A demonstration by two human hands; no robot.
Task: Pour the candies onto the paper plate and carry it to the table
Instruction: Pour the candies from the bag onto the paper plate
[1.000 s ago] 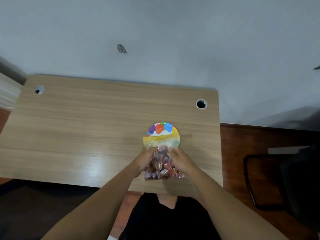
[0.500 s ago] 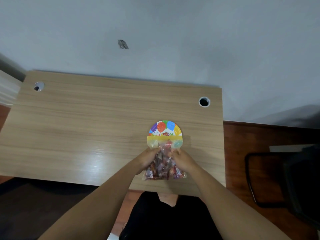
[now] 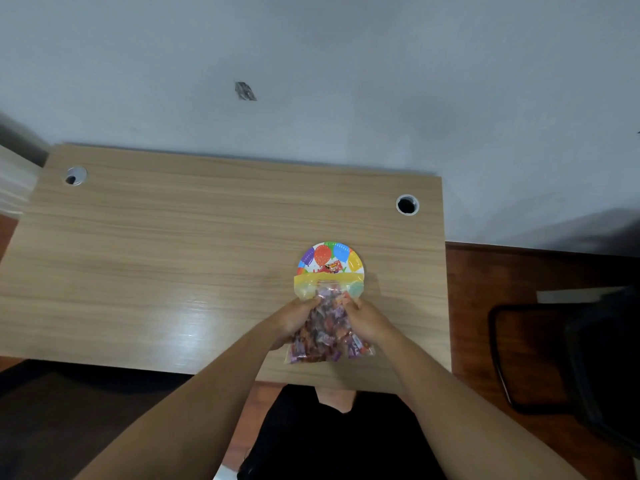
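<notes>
A clear candy bag with a yellow top strip is full of wrapped candies. My left hand grips its left side and my right hand grips its right side. The bag's mouth points away from me and lies over the near half of a small paper plate printed with coloured balloons. One orange-red candy lies on the plate just beyond the bag's mouth. The plate sits on a wooden desk.
The desk has a cable hole at the far left and one at the far right. A grey wall stands behind it. A dark chair is on the right, over red-brown floor.
My hands have tipped the bag's mouth further over the plate, and one candy now lies on the plate. The yellow top strip has flattened out across the plate.
</notes>
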